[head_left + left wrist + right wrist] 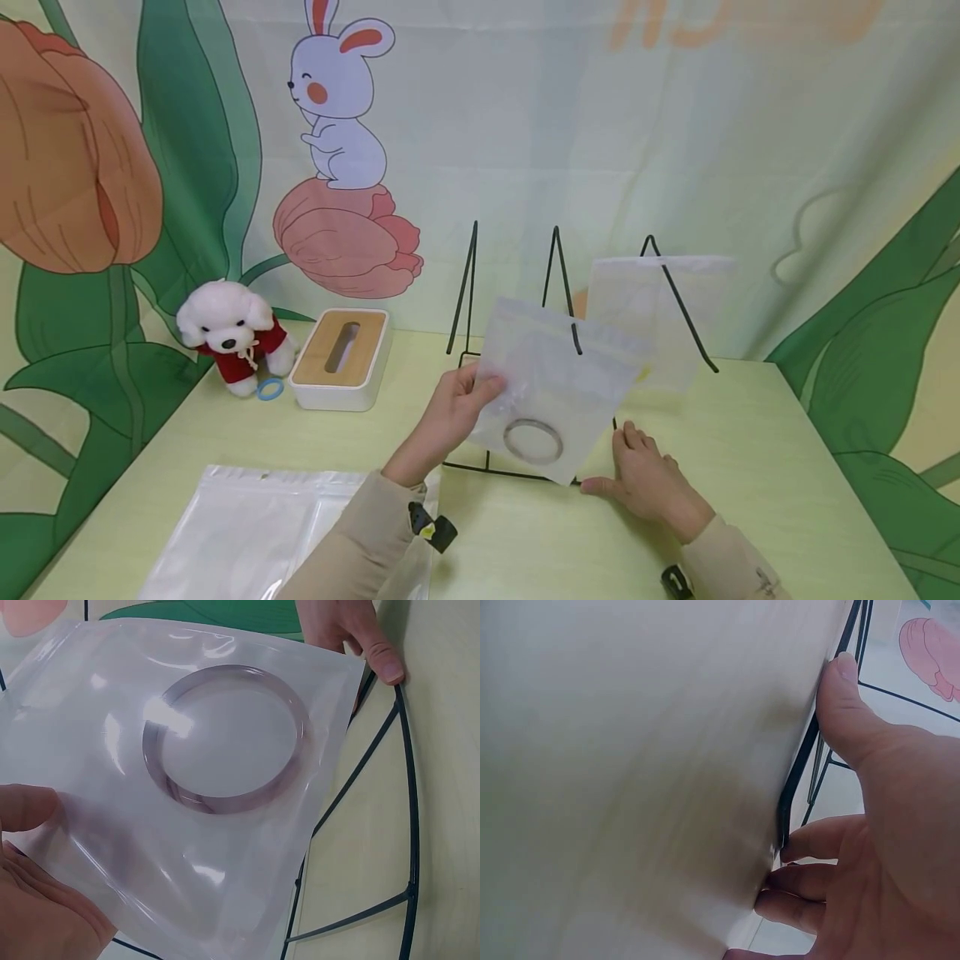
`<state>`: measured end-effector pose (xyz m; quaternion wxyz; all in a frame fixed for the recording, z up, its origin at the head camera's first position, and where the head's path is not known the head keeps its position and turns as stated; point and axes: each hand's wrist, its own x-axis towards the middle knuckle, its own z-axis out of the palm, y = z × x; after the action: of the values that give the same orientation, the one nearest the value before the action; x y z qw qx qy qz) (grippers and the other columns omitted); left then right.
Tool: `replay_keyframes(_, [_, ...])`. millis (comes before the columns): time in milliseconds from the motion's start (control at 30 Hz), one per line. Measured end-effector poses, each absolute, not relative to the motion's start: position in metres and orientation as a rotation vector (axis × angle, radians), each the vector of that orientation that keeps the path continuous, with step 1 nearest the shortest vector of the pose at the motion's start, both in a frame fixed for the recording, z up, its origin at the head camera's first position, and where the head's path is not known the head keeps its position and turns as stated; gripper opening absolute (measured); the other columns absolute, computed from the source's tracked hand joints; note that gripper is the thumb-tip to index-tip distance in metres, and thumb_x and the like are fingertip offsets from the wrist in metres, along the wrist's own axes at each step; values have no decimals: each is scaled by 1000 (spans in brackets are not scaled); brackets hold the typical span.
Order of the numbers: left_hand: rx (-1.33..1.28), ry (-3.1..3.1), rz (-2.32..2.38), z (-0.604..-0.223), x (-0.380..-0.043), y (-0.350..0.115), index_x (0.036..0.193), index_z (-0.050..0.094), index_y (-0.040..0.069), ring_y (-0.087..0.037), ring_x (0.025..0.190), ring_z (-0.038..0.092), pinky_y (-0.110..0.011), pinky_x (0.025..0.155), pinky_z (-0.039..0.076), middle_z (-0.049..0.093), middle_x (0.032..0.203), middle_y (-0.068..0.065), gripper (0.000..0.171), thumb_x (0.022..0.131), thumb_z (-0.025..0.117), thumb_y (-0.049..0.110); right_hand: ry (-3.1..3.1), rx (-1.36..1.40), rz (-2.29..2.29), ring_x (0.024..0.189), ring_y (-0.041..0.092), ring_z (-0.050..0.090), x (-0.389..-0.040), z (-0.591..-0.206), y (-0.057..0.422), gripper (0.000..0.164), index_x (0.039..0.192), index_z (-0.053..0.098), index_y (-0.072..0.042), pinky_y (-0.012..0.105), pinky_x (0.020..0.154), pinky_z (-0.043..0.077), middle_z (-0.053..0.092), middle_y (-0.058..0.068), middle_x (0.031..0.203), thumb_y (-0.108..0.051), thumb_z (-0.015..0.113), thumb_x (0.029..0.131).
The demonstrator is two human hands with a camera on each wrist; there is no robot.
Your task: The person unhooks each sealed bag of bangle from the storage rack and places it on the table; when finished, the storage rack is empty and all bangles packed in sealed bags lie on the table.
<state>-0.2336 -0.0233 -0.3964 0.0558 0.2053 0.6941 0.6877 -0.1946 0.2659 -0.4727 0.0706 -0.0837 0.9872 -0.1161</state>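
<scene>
My left hand pinches a clear zip bag by its left edge, thumb in front, and holds it tilted before a black wire stand. Inside the bag lies a greyish, purple-tinged bangle, close to the bottom edge. At the stand's front right corner rests my right hand, its thumb along the front bar and its fingers by the side bar. The right wrist view shows that thumb touching the wire. A second zip bag hangs at the stand's right hook, with something small and yellow in it.
Flat clear-fronted bags lie at the front left of the table. Farther back are a white tissue box with a wooden lid, a white plush dog in red and a blue ring. A printed curtain hangs behind.
</scene>
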Motion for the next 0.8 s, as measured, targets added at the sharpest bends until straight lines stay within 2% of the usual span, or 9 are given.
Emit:
replay_keyframes(567, [620,2119,2071,-396,-228,-25,120,65,1,-17,87,66,-36,75,54,70,105,-14,29,99,56,19,2968,-259,-343,135,52,28,-194,-471,265,109,144,30,15,76,89,33,24,36,150,-69,58,82])
replay_keyframes(800, [603,2129,2077,-395,-226,-25,118,66,0,-17,91,65,-32,78,53,70,106,-13,29,98,58,19,2956,-259,-345,135,52,27,-194,-470,265,114,144,30,15,75,88,33,23,35,150,-76,53,79])
